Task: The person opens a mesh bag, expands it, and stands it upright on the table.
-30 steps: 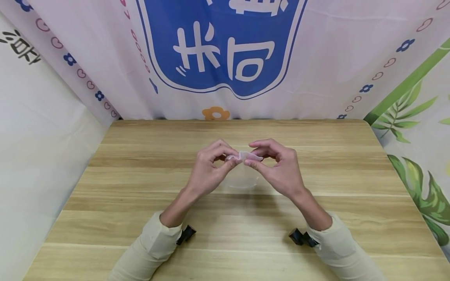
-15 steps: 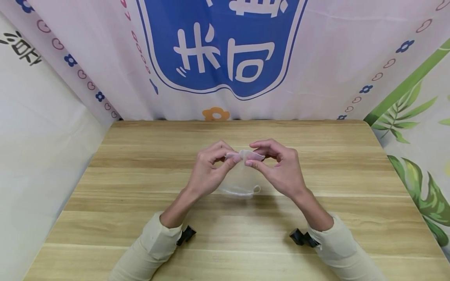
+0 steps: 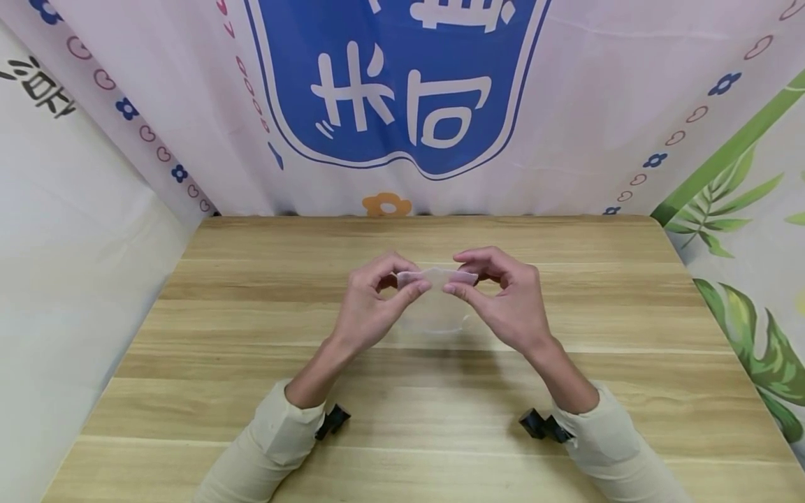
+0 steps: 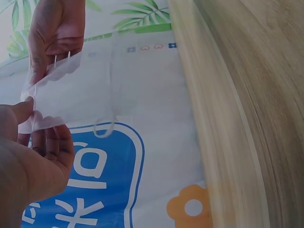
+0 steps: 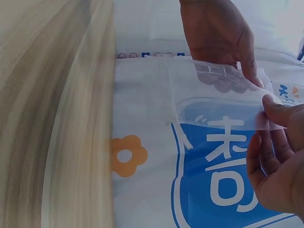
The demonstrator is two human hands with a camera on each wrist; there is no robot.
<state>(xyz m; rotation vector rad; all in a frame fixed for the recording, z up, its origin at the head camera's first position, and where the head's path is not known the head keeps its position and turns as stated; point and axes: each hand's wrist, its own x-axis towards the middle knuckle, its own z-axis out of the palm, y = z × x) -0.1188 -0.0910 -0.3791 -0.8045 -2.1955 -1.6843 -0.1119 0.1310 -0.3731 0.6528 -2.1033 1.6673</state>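
A sheer white tea filter bag (image 3: 434, 307) hangs between my two hands, above the table. My left hand (image 3: 372, 300) pinches one end of its upper edge between thumb and fingers. At the other end my right hand (image 3: 506, 300) pinches the same edge, thumb toward me. That edge is spread nearly straight between the thumbs. In the left wrist view, the bag's thin film (image 4: 76, 95) is see-through, with a small string loop (image 4: 104, 128) at its far end. The right wrist view shows a wavy-edged flap (image 5: 221, 78) near the left hand's fingers.
A wooden table (image 3: 402, 433) lies under both forearms. Behind it hangs a printed curtain (image 3: 566, 140) with a blue badge. Black wrist cameras (image 3: 332, 421) sit at the cuffs. White cloth stands on the left and leaf-patterned cloth (image 3: 748, 335) on the right.
The hands have drawn slightly apart, and the bunched upper edge of the bag has spread out flatter. The lower end with its string swung toward me, then back.
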